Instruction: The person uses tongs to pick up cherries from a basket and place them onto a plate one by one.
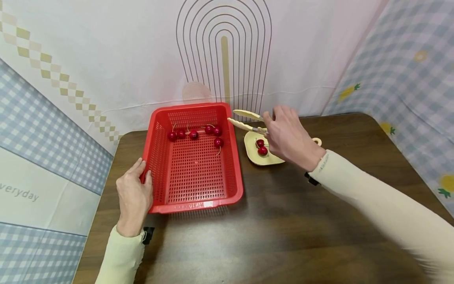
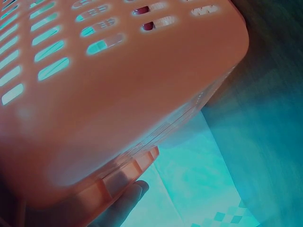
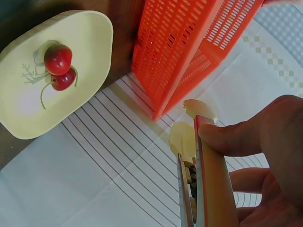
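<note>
My left hand [image 1: 134, 195] grips the left rim of a red perforated basket [image 1: 237, 185]. Its thumb lies on the rim, and part of the hand is hidden by the basket in the left wrist view. Several cherries [image 1: 193, 135] with stems lie toward the far end inside the basket. My right hand [image 1: 289, 136] holds cream-tipped tongs [image 1: 247, 114] near the basket's right rim. The tips stand apart, with nothing between them in the right wrist view. Below the right hand is a pale yellow plate [image 1: 251, 152] with two cherries [image 3: 59, 60] on it.
Both basket and plate are on a dark wooden table [image 1: 276, 236]. A white curtain-like backdrop [image 1: 124, 59] with arch lines hangs behind the table. Checked cloth [image 1: 400, 79] borders the right side. The plate's small loop handle [image 1: 317, 141] shows past the right hand.
</note>
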A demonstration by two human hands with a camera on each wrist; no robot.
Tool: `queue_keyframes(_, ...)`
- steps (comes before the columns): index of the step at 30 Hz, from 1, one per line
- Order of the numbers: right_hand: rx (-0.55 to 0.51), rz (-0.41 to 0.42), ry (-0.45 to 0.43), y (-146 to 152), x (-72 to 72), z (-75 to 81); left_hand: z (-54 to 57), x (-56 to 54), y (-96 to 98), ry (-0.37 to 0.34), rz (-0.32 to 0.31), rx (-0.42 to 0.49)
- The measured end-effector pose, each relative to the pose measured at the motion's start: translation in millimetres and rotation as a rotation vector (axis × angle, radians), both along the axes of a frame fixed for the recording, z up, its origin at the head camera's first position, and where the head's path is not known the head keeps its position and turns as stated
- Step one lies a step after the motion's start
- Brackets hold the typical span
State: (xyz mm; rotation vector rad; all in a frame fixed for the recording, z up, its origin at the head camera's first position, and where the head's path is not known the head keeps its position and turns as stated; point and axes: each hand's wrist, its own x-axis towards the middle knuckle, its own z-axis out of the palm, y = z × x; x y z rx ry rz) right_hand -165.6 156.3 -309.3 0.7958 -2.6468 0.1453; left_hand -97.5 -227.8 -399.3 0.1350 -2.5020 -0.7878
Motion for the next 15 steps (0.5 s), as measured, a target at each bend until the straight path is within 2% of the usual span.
queue_keyframes(15, 0.054, -0.028, -0.051, -22, -9.2, 7.6, -0.3, 0.8, -0.4, -0.005, 0.003, 0.000)
